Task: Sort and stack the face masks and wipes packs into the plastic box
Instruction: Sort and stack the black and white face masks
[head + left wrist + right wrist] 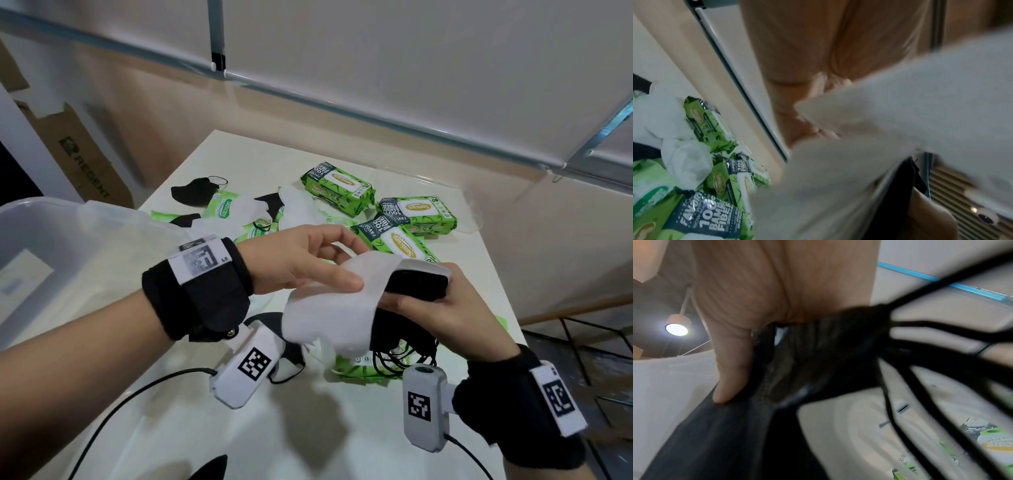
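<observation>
Masks here are limp, light cloth that folds and slides: the right hand (442,305) clutches a bundle of black masks (416,286) above the table (342,445), their ear loops (404,356) dangling, while the left hand (301,263) pinches a white mask (329,308) draped over them. Best gripped flat across the middle, loops tucked. Green wipes packs (337,188) look heavier, slick; the plastic box (44,233) waits left.

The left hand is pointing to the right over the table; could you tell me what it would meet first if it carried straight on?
The left hand already touches the white mask. Going on, it would probably meet the black masks held by the right hand.
</observation>
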{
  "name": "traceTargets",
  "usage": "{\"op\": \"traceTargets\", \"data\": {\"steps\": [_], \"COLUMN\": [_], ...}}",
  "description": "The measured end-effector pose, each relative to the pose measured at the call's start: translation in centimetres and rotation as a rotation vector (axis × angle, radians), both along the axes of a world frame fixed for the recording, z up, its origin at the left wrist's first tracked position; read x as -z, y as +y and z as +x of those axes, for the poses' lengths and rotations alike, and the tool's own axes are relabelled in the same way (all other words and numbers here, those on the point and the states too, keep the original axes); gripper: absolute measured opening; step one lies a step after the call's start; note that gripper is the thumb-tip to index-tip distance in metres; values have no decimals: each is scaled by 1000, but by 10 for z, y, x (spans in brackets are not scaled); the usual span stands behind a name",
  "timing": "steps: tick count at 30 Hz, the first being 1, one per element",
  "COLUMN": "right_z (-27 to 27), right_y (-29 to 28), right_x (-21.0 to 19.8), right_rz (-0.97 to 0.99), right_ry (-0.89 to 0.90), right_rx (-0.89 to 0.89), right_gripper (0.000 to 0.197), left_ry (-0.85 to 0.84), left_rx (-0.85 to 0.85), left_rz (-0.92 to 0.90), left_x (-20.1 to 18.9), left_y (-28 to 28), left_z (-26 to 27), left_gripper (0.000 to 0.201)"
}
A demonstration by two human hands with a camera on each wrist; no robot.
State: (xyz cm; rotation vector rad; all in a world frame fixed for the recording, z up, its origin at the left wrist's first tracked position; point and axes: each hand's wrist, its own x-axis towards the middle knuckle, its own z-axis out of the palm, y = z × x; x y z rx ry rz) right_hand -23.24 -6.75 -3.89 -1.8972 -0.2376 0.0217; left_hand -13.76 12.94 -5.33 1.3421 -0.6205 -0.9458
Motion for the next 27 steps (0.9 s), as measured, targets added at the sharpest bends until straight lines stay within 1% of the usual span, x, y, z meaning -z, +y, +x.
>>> {"op": "traceTargets", "data": {"steps": [5,8,10,11,12,13,14,15,16,17,18,19,20,21,22,24,26,27], "right_z": [-3,-4,-7,-8,-9,-11,-12,-14,-15,-16,-16,-17,-17,-16,-16,-15,-14,-14], "right_y": [2,3,2,0,-1,-4,-6,-8,-9,-9,-9,-9,-9,-8,-7,-7,-7,-7], "right_x": [1,0,-2,-2,-3,-3,-3,-3,-4,-4,-5,-6,-6,-7,-7,-7,-8,-8], "right_rz": [-11,-12,-3,6,18,30,42,51,57,61,64,66,67,65,63,66,68,65], "right_ry": [32,37,47,50,51,48,45,42,40,37,37,36,36,35,33,22,2,-5], "right_rx": [-39,-46,-60,-59,-47,-29,-11,2,6,5,1,-4,-10,-15,-16,-8,-7,-9], "right_gripper": [13,12,9,8,7,8,9,10,12,13,14,14,14,13,12,12,15,16], "left_ry": [-152,-233,-306,-349,-400,-463,-536,-618,-701,-788,-869,-941,-980,-980,-946,-859,-791,-752], "left_rx": [-35,-38,-92,-167,-283,-429,-587,-721,-808,-842,-837,-799,-732,-648,-567,-429,-369,-371], "left_rz": [30,75,89,83,68,56,54,67,101,136,172,198,212,229,246,233,171,132], "left_x": [-9,-16,-21,-22,-24,-26,-28,-30,-33,-35,-38,-39,-39,-38,-36,-26,-15,-9], "left_y": [5,10,17,21,24,27,31,33,34,34,32,29,25,20,15,6,-1,-3], "left_z": [-3,-2,3,7,11,15,21,24,25,24,19,14,7,0,-8,-20,-28,-31], "left_gripper": [49,44,41,37,31,24,24,28,33,36,36,33,26,19,23,42,46,45]}}
